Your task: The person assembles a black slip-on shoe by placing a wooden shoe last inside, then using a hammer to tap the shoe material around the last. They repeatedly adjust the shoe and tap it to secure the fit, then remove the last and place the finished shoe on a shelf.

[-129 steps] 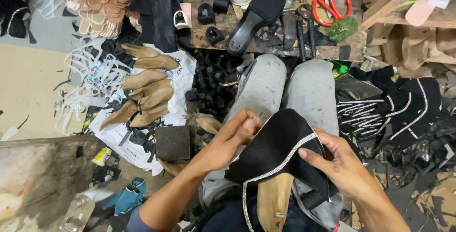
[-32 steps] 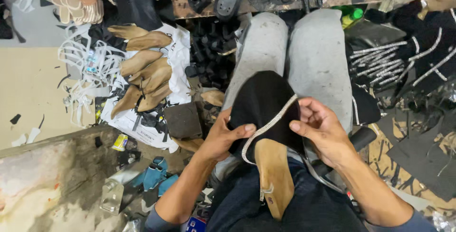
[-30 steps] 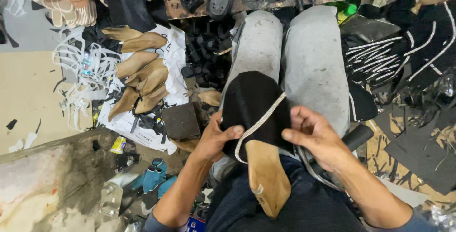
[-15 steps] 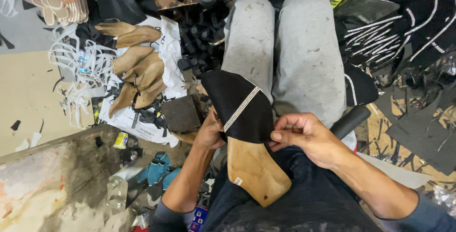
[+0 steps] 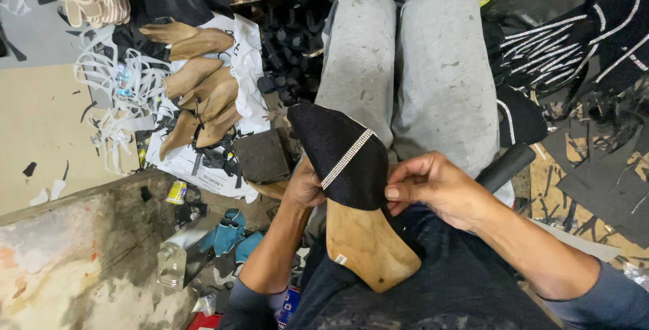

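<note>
Over the person's lap, a wooden shoe last [image 5: 368, 245] wears a black fabric upper [image 5: 338, 154] crossed by a rhinestone strip [image 5: 346, 159]. Left hand [image 5: 304, 186] grips the upper's near side from beneath; right hand [image 5: 433, 184] pinches its rear edge between thumb and fingers. Grey trousers [image 5: 405, 66] lie beyond, bare wooden lasts [image 5: 199, 93] piled on a white sheet [image 5: 247, 53] to the left
</note>
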`<state>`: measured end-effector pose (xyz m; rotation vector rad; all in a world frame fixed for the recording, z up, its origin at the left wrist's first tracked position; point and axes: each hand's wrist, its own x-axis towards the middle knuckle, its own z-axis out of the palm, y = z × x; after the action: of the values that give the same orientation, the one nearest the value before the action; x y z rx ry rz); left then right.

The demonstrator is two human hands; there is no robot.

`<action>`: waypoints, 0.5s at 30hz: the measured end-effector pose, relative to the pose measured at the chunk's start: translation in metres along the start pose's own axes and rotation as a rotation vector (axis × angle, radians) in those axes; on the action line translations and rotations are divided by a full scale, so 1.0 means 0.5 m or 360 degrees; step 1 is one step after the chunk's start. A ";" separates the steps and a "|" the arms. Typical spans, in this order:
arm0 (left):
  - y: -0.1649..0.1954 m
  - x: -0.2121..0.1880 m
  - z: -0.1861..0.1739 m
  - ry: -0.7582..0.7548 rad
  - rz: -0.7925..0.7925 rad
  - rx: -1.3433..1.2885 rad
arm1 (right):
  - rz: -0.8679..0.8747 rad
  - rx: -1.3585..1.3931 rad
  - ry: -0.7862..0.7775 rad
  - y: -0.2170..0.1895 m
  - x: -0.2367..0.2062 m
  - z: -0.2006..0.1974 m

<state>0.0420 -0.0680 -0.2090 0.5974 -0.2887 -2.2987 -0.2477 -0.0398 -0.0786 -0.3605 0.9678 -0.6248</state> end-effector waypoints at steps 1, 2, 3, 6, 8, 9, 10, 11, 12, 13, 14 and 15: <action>0.000 0.003 -0.005 0.0007 0.0012 0.0017 | -0.0017 0.0045 -0.0066 0.012 0.007 -0.004; 0.000 0.006 -0.007 0.0016 0.0026 0.0035 | -0.0034 0.0089 -0.0135 0.029 0.015 -0.005; 0.001 0.009 -0.006 0.0020 0.0042 0.0054 | -0.0054 0.0130 -0.0203 0.044 0.024 -0.011; 0.014 0.017 0.026 -0.0034 0.0010 0.0151 | 0.0222 0.0864 -0.0592 0.099 0.057 -0.001; 0.037 0.010 0.071 0.0031 0.0041 0.0287 | 0.0227 0.0809 -0.0410 0.115 0.062 0.011; 0.051 0.014 0.099 0.0050 0.0068 0.0355 | 0.0220 0.0765 -0.0320 0.106 0.061 0.012; 0.068 0.017 0.131 0.0004 0.0055 0.0344 | 0.0115 0.0640 -0.0316 0.087 0.055 0.012; 0.088 0.017 0.164 -0.0033 0.0043 0.0335 | 0.0015 0.0517 -0.0319 0.055 0.047 0.009; 0.110 0.020 0.199 -0.0085 0.0033 0.0334 | -0.0102 0.0390 -0.0321 0.014 0.043 0.008; 0.130 0.024 0.236 0.0001 0.0021 0.0615 | -0.0259 0.0501 -0.0261 -0.038 0.037 0.003; 0.141 0.028 0.276 0.0088 0.0004 0.0883 | -0.0412 0.0613 -0.0191 -0.093 0.020 -0.007; 0.153 0.035 0.314 0.0172 -0.0001 0.1153 | -0.0622 0.0258 0.0045 -0.143 -0.004 -0.011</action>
<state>-0.0009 -0.1296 -0.0506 1.0643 -1.0864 -2.1156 -0.2768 -0.0939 -0.0411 -0.4006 0.8724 -1.0599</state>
